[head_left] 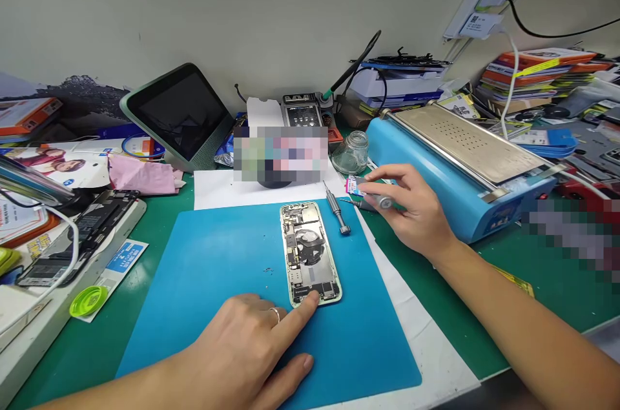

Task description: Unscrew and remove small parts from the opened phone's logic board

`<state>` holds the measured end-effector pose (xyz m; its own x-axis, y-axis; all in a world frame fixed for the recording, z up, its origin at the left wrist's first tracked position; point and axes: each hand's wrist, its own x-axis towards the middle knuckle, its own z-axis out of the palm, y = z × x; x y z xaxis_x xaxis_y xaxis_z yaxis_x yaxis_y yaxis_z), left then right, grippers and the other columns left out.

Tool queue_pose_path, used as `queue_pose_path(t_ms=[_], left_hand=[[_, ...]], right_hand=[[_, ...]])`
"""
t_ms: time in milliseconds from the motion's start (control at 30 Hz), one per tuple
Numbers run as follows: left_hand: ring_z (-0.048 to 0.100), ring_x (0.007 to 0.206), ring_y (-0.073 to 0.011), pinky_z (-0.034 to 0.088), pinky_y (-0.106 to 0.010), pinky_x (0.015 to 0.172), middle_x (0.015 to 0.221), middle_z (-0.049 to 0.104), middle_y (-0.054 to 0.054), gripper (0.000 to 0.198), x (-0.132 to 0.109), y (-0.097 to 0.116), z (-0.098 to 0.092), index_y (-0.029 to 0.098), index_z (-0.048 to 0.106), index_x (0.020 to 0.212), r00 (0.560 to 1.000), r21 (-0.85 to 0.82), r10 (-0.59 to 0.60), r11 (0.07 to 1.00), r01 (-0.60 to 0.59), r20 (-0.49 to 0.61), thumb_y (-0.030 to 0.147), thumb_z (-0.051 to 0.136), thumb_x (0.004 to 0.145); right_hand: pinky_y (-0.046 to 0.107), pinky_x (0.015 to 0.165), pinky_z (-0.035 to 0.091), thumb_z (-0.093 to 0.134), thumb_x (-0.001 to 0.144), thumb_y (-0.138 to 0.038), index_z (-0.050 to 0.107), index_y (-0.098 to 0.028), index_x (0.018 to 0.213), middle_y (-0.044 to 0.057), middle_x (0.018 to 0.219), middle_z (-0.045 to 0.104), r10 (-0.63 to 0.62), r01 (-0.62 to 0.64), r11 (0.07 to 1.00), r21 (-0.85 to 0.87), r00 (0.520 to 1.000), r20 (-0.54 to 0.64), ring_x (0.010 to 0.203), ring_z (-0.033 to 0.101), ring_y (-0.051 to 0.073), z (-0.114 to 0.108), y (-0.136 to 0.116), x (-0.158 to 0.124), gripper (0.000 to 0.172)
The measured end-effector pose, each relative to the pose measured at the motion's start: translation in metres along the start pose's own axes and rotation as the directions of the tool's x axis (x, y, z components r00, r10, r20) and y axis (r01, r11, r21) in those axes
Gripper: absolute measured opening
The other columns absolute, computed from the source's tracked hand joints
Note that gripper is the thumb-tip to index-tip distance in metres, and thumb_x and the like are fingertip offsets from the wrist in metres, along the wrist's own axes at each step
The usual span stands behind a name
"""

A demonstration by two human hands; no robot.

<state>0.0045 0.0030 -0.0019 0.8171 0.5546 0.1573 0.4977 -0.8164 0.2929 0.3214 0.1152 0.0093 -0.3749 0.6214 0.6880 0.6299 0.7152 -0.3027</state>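
Note:
An opened phone [310, 252] with its insides showing lies on a blue mat [217, 268]. My left hand [252, 348] rests on the mat, its forefinger pressed on the phone's near end; the other fingers are curled, nothing held. To the right of the phone, my right hand [411, 206] pinches a small screwdriver [375, 201] by its silver end. A second screwdriver [338, 210] lies on the mat by the phone's far right corner. A few tiny screws [266, 270] sit left of the phone.
A blue heating machine [465, 164] stands at the right, a small glass jar [352, 152] beside it. A tilted tablet [181, 114] stands at the back left. Another opened phone [77, 235] lies at the left. Stacked boxes and cables crowd the back right.

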Motion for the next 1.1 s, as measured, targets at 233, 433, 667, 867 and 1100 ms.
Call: queue_pose_path(t_ms=[233, 433, 667, 867, 1100], left_hand=[[0.068, 0.057, -0.0202, 0.048, -0.036, 0.052, 0.076, 0.070, 0.002, 0.047, -0.001, 0.000, 0.000, 0.014, 0.036, 0.151, 1.000, 0.003, 0.005, 1.000, -0.005, -0.005, 0.041, 0.019, 0.116], [0.068, 0.058, -0.0210, 0.048, -0.037, 0.052, 0.078, 0.070, 0.002, 0.046, -0.001, 0.000, 0.001, 0.015, 0.034, 0.152, 1.000, -0.017, 0.001, 1.000, -0.001, 0.021, 0.040, 0.023, 0.115], [0.068, 0.058, -0.0215, 0.047, -0.037, 0.052, 0.078, 0.070, 0.002, 0.045, -0.001, 0.001, -0.001, 0.016, 0.032, 0.153, 1.000, -0.019, -0.005, 1.000, 0.006, 0.025, 0.039, 0.027, 0.115], [0.068, 0.058, -0.0207, 0.047, -0.037, 0.052, 0.078, 0.070, 0.002, 0.045, 0.000, 0.000, -0.002, 0.015, 0.034, 0.151, 1.000, -0.019, 0.000, 1.000, 0.000, 0.011, 0.040, 0.020, 0.116], [0.067, 0.055, -0.0202, 0.047, -0.036, 0.050, 0.075, 0.069, 0.002, 0.047, 0.000, 0.000, 0.000, 0.015, 0.035, 0.151, 1.000, -0.006, 0.009, 1.000, -0.009, -0.017, 0.040, 0.018, 0.116]], right_hand=[[0.044, 0.107, 0.063, 0.046, 0.103, -0.009, 0.078, -0.027, 0.122, 0.012, 0.135, 0.060, -0.137, 0.156, 0.987, -0.045, 0.947, 0.292, 0.130, 0.062, 0.026, 0.010, 0.005, -0.005, 0.041], [0.042, 0.105, 0.061, 0.049, 0.106, -0.018, 0.076, -0.025, 0.122, 0.013, 0.129, 0.067, -0.107, 0.120, 0.992, -0.024, 0.948, 0.300, 0.127, 0.065, 0.026, 0.014, 0.007, -0.006, 0.033], [0.042, 0.084, 0.058, 0.054, 0.103, -0.028, 0.073, -0.019, 0.112, 0.012, 0.102, 0.075, 0.174, -0.142, 0.981, -0.135, 0.946, 0.274, 0.094, 0.071, 0.027, -0.005, 0.010, 0.001, 0.022], [0.035, 0.066, 0.045, 0.067, 0.089, -0.035, 0.074, -0.022, 0.096, 0.007, 0.086, 0.072, 0.356, -0.334, 0.934, -0.125, 0.860, 0.365, 0.076, 0.064, 0.024, -0.005, 0.013, 0.002, 0.016], [0.029, 0.053, 0.038, 0.060, 0.094, -0.039, 0.064, -0.022, 0.112, -0.001, 0.071, 0.062, 0.615, -0.659, 0.739, 0.142, 0.745, 0.259, 0.056, 0.051, 0.016, -0.006, 0.007, 0.007, 0.025]])
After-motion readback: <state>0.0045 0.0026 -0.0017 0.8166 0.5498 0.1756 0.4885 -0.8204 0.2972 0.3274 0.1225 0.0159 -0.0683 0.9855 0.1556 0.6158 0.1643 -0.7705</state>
